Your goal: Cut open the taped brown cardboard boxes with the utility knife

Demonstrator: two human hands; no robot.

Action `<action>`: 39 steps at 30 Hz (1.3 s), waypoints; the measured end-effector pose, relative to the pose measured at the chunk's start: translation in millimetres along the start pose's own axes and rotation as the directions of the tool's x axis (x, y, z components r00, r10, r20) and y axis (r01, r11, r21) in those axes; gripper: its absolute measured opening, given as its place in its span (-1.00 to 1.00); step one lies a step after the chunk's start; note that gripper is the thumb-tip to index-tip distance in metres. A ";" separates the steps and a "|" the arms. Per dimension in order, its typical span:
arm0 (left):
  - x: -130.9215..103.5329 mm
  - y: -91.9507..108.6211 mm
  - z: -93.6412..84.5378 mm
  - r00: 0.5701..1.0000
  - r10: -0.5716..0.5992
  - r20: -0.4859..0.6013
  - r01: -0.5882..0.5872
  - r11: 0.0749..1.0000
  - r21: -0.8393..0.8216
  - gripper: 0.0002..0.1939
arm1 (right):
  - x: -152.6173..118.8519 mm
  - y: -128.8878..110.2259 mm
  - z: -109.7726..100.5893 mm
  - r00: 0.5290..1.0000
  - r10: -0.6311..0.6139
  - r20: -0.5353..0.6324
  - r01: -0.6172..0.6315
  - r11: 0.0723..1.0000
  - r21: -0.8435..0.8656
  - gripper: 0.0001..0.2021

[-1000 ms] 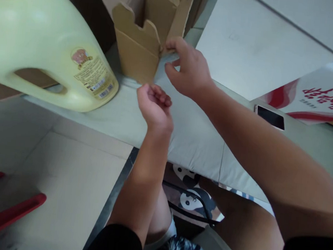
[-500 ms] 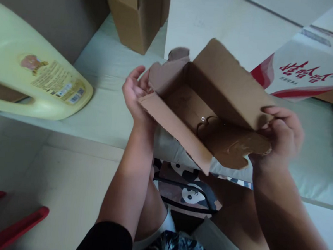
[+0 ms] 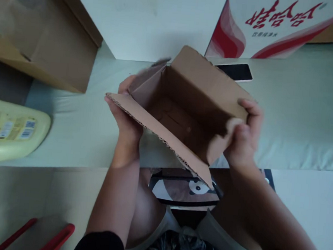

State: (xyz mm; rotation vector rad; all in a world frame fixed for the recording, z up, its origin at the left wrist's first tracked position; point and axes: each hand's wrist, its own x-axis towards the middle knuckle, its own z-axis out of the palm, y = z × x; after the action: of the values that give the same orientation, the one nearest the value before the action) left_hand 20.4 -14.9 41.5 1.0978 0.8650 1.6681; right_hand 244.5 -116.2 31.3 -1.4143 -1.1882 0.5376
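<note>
An open cardboard box (image 3: 203,81), its flaps up and its edges torn, is held tilted between my two hands above the green-covered surface. My left hand (image 3: 126,117) grips its left end, with the fingers partly behind the side and the long front flap (image 3: 165,136). On the other end, my right hand (image 3: 245,137) is closed on the right corner, thumb over the short side flap and fingers at the back wall. The box's inside is dim; only a small faint spot shows on its bottom.
A pale yellow jug (image 3: 14,131) lies at the left, near a larger cardboard box (image 3: 62,49). Behind stand white panels and a red-and-white printed carton (image 3: 268,29). A phone (image 3: 236,72) rests before that carton. Red bars (image 3: 57,240) show at the lower left.
The short right flap, folded outward before, now stands up under my right thumb. A dark looped thing with a shiny bead inside the box no longer shows. The view has shifted.
</note>
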 end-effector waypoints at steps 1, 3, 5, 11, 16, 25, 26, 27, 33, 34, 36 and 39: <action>-0.4 -2.5 2.0 0.999 0.029 0.014 -0.029 1.000 0.009 -0.26 | -0.5 1.9 -2.3 0.998 -0.038 -0.040 0.036 0.999 -0.034 -0.41; -0.9 -6.7 4.9 0.998 0.070 0.008 -0.070 0.996 0.054 -0.32 | -0.5 3.0 -5.0 0.993 -0.081 -0.089 0.072 0.992 -0.099 -0.32; -1.7 -10.4 6.2 0.998 0.067 0.000 -0.066 0.992 0.106 -0.41 | 0.1 3.1 -6.5 0.994 -0.057 -0.092 0.049 0.994 -0.094 -0.20; -5.8 -16.6 5.5 0.993 -0.074 -0.089 0.089 0.980 0.175 -0.54 | -3.9 16.3 -9.6 0.999 -0.047 0.009 0.046 0.997 0.069 -0.50; -4.5 -16.3 8.6 0.988 -0.095 -0.120 0.123 0.959 0.255 -0.64 | -8.4 15.3 -5.1 0.996 -0.084 0.018 0.074 0.945 0.319 -0.49; 4.4 -8.4 -1.1 0.981 0.148 0.126 -0.184 0.915 0.358 -0.73 | -2.9 11.0 -5.0 0.993 -0.119 0.006 0.114 0.964 0.239 -0.82; 6.3 -7.7 -3.1 0.964 0.185 0.191 -0.248 0.886 0.392 -0.75 | -2.1 11.9 -4.6 0.992 -0.129 0.007 0.123 0.960 0.251 -0.82; 8.0 -7.1 -4.8 0.940 0.223 0.258 -0.316 0.854 0.414 -0.75 | -1.5 12.5 -4.3 0.990 -0.138 0.008 0.131 0.954 0.268 -0.82; 9.0 -0.2 -7.3 0.814 0.321 0.484 -0.548 0.699 0.458 -0.70 | -2.1 10.3 -3.6 0.991 -0.133 0.028 0.117 0.938 0.327 -0.83; 8.6 0.7 -7.9 0.818 0.312 0.484 -0.547 0.685 0.482 -0.70 | -2.7 9.5 -3.8 0.991 -0.125 0.044 0.104 0.939 0.328 -0.83; 8.7 0.9 -11.0 0.836 0.293 0.464 -0.527 0.664 0.530 -0.69 | -2.9 8.7 -4.5 0.992 -0.105 0.070 0.074 0.934 0.350 -0.77; 11.0 -2.6 -20.7 0.874 0.293 0.388 -0.476 0.682 0.556 -0.66 | 1.6 12.8 -6.7 0.995 -0.049 0.091 0.009 0.921 0.390 -0.64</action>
State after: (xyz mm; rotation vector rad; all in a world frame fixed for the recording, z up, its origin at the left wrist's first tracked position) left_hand 0.0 -5.0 35.0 2.0658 1.1097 1.5166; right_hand 255.3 -115.7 21.5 -1.0364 -1.1045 0.7848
